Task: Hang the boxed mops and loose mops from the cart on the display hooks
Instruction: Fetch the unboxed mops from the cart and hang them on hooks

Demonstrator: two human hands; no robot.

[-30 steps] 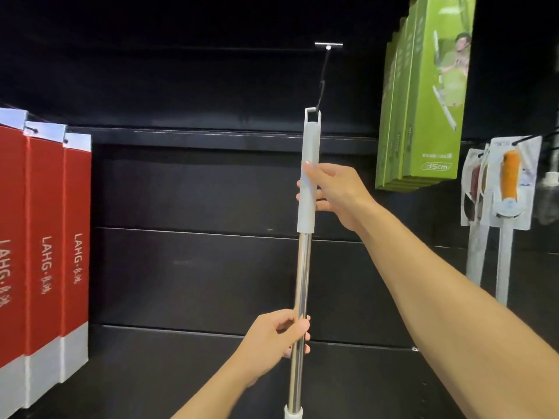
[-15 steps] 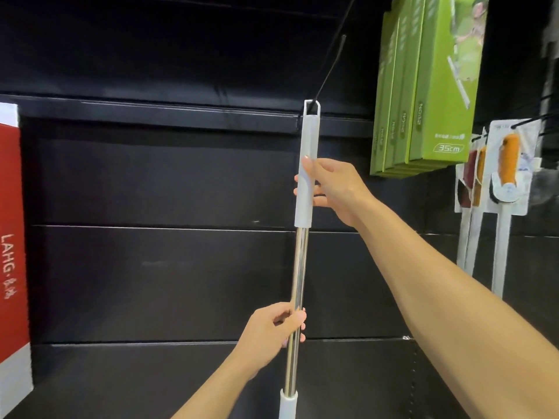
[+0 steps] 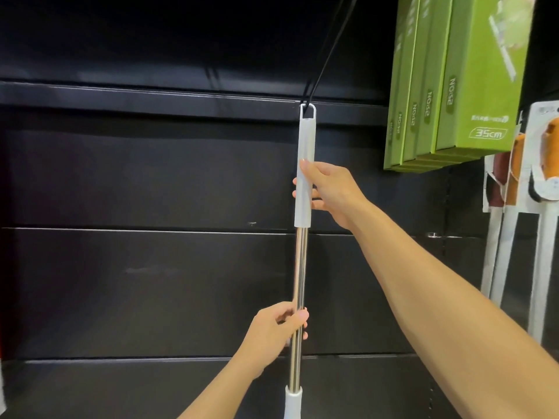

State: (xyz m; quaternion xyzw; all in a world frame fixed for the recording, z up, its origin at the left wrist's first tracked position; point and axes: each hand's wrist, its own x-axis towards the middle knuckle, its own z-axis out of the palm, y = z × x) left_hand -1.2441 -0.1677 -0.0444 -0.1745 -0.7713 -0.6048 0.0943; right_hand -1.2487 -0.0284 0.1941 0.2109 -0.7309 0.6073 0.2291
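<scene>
A loose mop (image 3: 299, 267) with a steel pole and a pale grey grip stands upright in the middle of the view. The loop at its top end sits around a black display hook (image 3: 329, 52) that slants down from the upper edge. My right hand (image 3: 328, 193) grips the grey handle sleeve. My left hand (image 3: 276, 328) holds the steel pole lower down. The mop's head is out of view below.
Several green mop boxes (image 3: 453, 83) hang at the upper right. Packaged mops with orange handles (image 3: 532, 164) hang at the far right. The black slatted display wall (image 3: 151, 176) fills the background.
The view has shifted right and closer, so the red boxes on the left have left the frame. The mop's loop has slid further back along the hook. Both hands keep their grip.
</scene>
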